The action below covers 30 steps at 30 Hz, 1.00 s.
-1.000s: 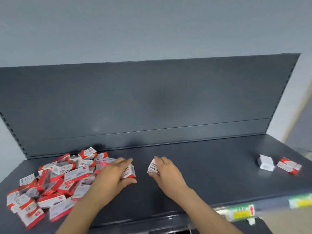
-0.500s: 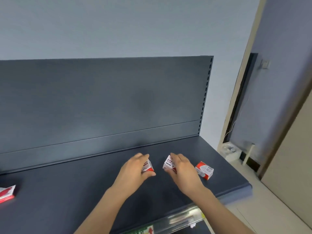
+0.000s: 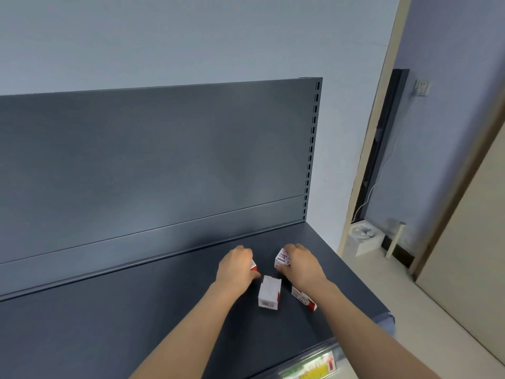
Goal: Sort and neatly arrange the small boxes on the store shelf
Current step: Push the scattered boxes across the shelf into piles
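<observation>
On the shelf [image 3: 136,324], barcode box [image 3: 269,295]: lay flat near the right end, between both forearms.
Left-hand box [image 3: 253,265]: just behind-left of the barcode box, only a red-white corner showing.
Left hand [image 3: 236,268]: fingers curled over it, gripping.
Right-hand box [image 3: 282,258]: just behind-right of the barcode box, printed face showing.
Right hand [image 3: 302,265]: clasped it from above.
Fourth box [image 3: 304,298]: just right of the barcode box, partly under the right forearm.

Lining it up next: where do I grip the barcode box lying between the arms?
Pinch the barcode box across its two long sides, fingers coming from above: it lies flat on the shelf with both sides free.
</observation>
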{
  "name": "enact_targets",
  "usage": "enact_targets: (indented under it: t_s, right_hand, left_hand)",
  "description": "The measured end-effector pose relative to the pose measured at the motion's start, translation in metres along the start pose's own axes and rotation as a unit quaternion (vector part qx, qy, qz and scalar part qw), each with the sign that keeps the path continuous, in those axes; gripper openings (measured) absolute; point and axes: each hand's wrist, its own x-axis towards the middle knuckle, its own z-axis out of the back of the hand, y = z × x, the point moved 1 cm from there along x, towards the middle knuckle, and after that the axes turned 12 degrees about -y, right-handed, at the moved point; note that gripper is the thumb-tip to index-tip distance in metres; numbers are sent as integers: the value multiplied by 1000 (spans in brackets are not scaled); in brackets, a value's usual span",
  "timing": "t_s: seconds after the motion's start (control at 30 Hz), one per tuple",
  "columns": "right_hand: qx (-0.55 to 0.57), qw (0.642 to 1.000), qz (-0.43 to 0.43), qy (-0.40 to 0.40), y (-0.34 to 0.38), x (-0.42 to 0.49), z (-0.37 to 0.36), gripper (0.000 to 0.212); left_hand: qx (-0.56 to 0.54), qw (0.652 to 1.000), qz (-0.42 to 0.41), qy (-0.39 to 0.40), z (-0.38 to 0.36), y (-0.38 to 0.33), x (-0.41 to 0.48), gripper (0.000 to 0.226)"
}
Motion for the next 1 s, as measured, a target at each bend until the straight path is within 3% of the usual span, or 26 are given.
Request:
enact_targets:
  t_s: [0.23, 0.33, 0.47, 0.7, 0.8, 0.9, 1.0]
  right_hand:
    - [-25, 999, -2, 24, -7, -4, -16, 38]
    - [-19, 999, 26, -39, 3, -4, -4, 44]
    - [-9, 988, 101, -113, 34, -4, 13, 57]
    - [89, 971, 189, -121, 108, -27, 7, 60]
    - [119, 967, 212, -72, 140, -44, -5, 61]
    - [128, 959, 252, -32, 178, -64, -22, 63]
    - [135, 947, 290, -12, 216, -85, -34, 64]
  left_hand:
    - [-45, 999, -9, 6, -13, 8, 3, 46]
    - [-52, 995, -30, -75, 5, 13, -2, 65]
    - [18, 983, -41, -180, 37, 25, -17, 66]
    - [15, 968, 67, -241, 77, 83, -78, 63]
    - [10, 964, 118, -236, 88, 111, -111, 79]
    - [26, 956, 165, -241, 99, 148, -146, 68]
    - [44, 947, 194, -251, 112, 177, -179, 81]
